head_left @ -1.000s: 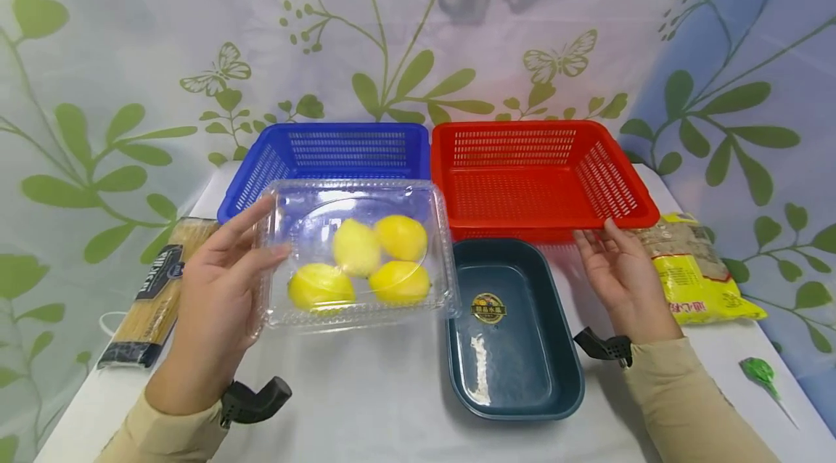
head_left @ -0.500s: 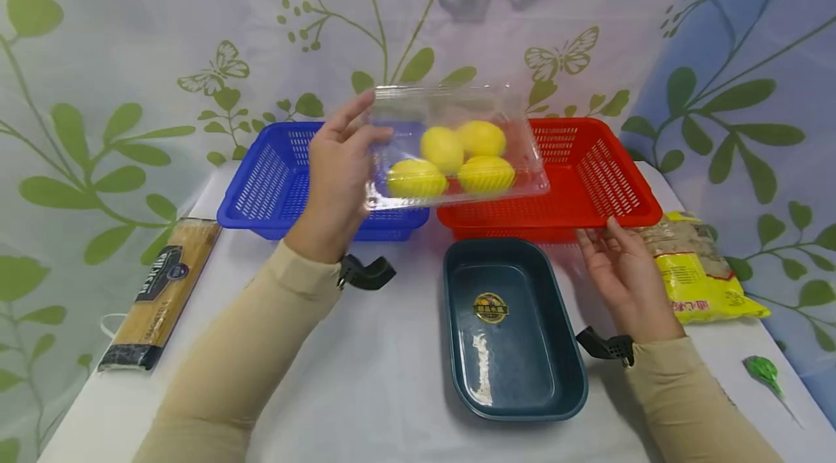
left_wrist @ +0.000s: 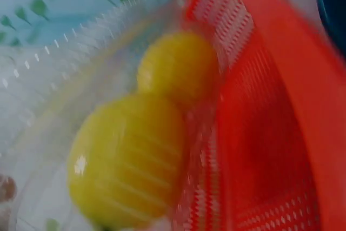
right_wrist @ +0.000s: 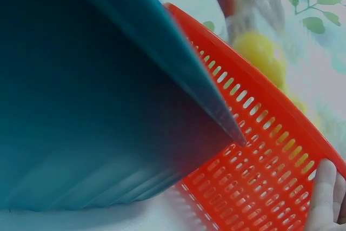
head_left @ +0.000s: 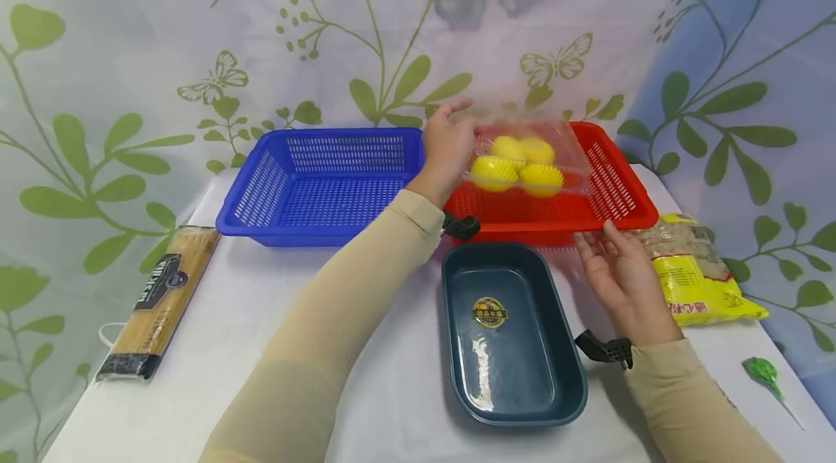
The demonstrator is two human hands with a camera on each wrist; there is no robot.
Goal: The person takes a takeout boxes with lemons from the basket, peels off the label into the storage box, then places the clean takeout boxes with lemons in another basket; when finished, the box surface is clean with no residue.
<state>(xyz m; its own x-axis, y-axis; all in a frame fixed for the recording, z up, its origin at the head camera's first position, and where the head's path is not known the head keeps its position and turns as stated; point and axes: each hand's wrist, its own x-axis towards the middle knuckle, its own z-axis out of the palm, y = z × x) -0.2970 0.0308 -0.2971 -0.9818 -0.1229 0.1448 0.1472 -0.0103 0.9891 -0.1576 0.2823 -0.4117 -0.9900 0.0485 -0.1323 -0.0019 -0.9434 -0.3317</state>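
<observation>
My left hand (head_left: 448,151) grips the left edge of a clear plastic box (head_left: 575,158) with several yellow lemons (head_left: 494,173) inside. The box is above the red basket (head_left: 509,215), tilted a little. Two of the lemons (left_wrist: 130,160) show close up in the left wrist view, beside the basket's wall. At the front right corner of the red basket, my right hand (head_left: 623,278) touches the rim with its fingertips, palm turned up. In the right wrist view its fingers (right_wrist: 323,187) lie against the basket's outer wall.
A dark blue-green tub (head_left: 516,347) stands in front of the red basket. To its left is a blue basket (head_left: 326,236). A spaghetti pack (head_left: 160,303) lies far left, a yellow food bag (head_left: 702,281) and a green lollipop (head_left: 763,372) far right.
My left hand has carried the box of lemons from the front left, up past the blue basket, to over the red basket. My right hand has stayed at the rim.
</observation>
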